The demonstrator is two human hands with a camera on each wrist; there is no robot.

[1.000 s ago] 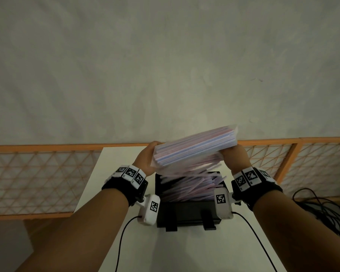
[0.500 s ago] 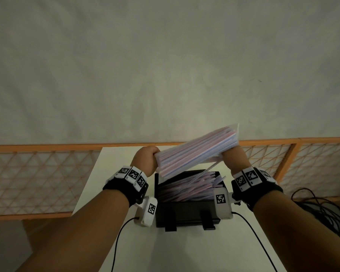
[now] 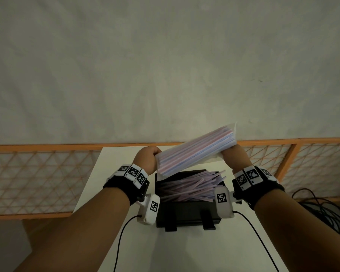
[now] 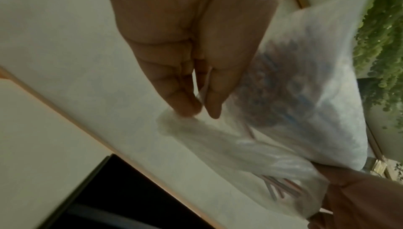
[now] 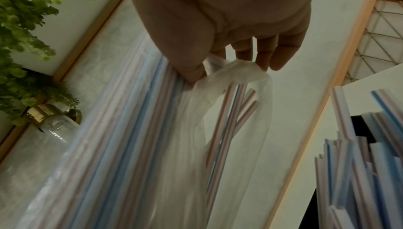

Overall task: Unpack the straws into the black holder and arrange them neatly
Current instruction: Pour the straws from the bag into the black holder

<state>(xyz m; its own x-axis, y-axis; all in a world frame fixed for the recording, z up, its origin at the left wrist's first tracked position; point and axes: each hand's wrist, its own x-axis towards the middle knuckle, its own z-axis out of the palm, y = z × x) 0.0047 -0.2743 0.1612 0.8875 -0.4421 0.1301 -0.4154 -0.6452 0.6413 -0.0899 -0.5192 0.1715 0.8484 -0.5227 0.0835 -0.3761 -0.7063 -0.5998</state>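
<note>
hands: my left hand [image 3: 148, 158] and right hand [image 3: 230, 156] pinch the bag [image 3: 196, 153] ends.
risk: tilted bag dumps straws [image 3: 186, 186] crooked, spilling past the holder [image 3: 186, 213] onto the desk [image 3: 185, 252].

We see a clear plastic bag of pink- and blue-striped straws [image 3: 196, 153] held tilted above the black rectangular holder [image 3: 186, 213], its lower, left end over the holder's rim and its right end raised. A loose heap of striped straws [image 3: 186, 188] lies criss-crossed inside the holder, some ends poking past its right edge.
</note>
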